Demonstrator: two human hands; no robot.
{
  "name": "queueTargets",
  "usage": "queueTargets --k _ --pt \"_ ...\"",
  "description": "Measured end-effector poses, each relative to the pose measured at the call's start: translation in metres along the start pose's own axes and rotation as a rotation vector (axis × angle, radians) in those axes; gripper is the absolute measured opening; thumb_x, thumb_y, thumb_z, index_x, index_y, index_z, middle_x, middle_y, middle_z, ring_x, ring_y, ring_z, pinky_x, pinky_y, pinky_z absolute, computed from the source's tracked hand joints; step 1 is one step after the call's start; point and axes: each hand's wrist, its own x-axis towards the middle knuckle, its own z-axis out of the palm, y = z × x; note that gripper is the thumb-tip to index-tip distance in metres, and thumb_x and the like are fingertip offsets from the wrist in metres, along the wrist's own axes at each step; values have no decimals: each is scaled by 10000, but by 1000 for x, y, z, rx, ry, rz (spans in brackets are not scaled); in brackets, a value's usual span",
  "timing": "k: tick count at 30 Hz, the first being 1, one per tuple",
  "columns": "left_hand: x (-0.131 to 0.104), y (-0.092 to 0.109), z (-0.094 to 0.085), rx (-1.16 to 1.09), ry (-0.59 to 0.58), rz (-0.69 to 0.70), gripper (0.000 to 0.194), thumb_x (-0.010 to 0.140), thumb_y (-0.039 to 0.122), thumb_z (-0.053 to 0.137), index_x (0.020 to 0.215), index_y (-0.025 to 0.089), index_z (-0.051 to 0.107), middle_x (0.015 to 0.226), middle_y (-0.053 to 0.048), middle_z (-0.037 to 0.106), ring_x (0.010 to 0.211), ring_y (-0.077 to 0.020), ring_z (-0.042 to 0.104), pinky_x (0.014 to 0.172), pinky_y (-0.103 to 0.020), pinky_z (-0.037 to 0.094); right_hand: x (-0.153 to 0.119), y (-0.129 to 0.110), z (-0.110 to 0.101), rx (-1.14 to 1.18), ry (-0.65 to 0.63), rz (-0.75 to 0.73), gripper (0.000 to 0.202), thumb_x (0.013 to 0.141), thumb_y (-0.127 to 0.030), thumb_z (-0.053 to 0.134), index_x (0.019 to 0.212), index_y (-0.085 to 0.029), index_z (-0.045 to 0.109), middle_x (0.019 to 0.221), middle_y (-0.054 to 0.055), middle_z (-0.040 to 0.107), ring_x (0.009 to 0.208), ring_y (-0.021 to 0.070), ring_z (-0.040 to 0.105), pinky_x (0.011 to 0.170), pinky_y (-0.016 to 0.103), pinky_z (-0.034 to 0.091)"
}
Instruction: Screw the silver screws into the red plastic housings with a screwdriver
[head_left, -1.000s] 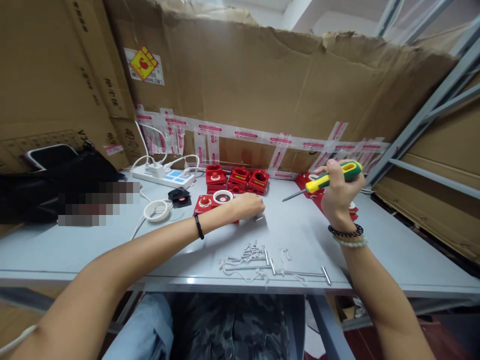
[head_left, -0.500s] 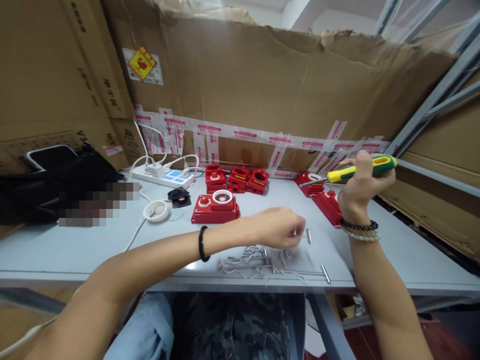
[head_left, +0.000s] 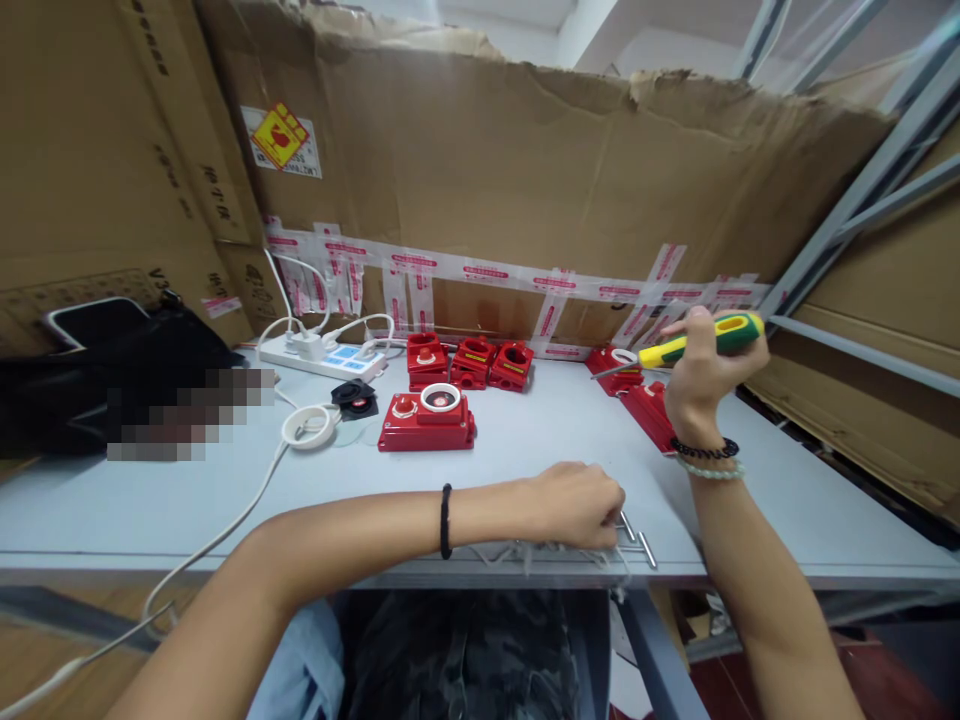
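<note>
at five o'clock on the pale grey counter [head_left: 547,420], the left hand [head_left: 577,505] curls over silver t-shaped metal rods [head_left: 648,551]; whether its grip has one, i cannot tell. at three o'clock the right hand [head_left: 705,385] clasps a yellow-and-green-handled screwdriver [head_left: 664,352]. loose white string [head_left: 527,556], if snagged, could drag rods off the edge.

screwdriver handle [head_left: 666,352]: yellow-green | box [head_left: 427,432]: red | power strip [head_left: 341,361]: white, blue | wristband [head_left: 446,522]: black
</note>
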Motion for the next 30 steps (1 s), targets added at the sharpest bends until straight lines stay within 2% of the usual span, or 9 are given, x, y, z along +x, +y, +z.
queueTargets --k 5,11,14,17,19,23,26,28,30 --pt "-11 0 -1 80 35 90 311 805 312 628 1076 161 608 978 -100 661 857 -237 639 731 -332 498 -4 1 0 -94 -45 -18 237 724 -301 607 652 -225 395 520 -82 450 464 117 572 491 251 482" --pt "-20 5 -6 141 72 251 205 843 274 604 1019 174 636 931 -62 635 875 -195 588 792 -305 455 -6 -3 0 -97 -78 -15 237 732 -305 618 666 -222 406 530 -79 457 481 130 590 487 258 480" --pt "-39 13 -6 248 71 413 214 779 320 680 933 172 664 899 -57 632 857 -193 555 698 -305 435 -7 -7 1 -74 -96 -17 232 729 -287 625 666 -221 412 519 -74 463 466 125 577 475 254 473" --pt "-63 21 12 425 139 496 54 753 182 695 705 188 669 805 -50 633 827 -174 535 654 -308 398 -9 -10 1 -76 -115 -23 244 735 -300 627 661 -225 407 525 -79 436 473 122 583 469 248 472" --pt "-74 26 32 537 153 485 140 766 202 700 629 226 680 759 -41 636 841 -172 531 647 -311 382 -9 -9 1 -81 -123 -27 249 732 -310 636 660 -225 414 529 -75 440 477 127 586 469 253 472" --pt "-79 35 65 856 -46 480 159 769 372 699 614 402 692 713 16 633 885 -213 521 612 -359 338 -10 -5 1 -87 -126 -41 261 731 -339 652 654 -225 430 536 -73 450 473 141 593 457 267 464" --pt "-74 38 74 1069 -114 435 130 784 435 670 679 511 680 634 19 590 766 -254 511 578 -367 300 -10 -4 0 -103 -135 -45 259 738 -339 649 652 -229 430 542 -76 453 482 145 601 453 268 460" --pt "-69 37 72 1006 -109 502 181 772 361 690 620 457 678 581 21 576 665 -227 499 571 -355 293 -10 -4 0 -102 -148 -48 253 740 -329 648 652 -230 432 548 -75 452 479 147 600 450 270 459" --pt "-64 35 62 753 -42 576 233 766 231 685 561 339 662 571 26 599 616 -171 507 575 -337 307 -10 -5 0 -99 -155 -61 247 741 -323 647 651 -231 436 550 -74 449 471 149 597 446 275 458"
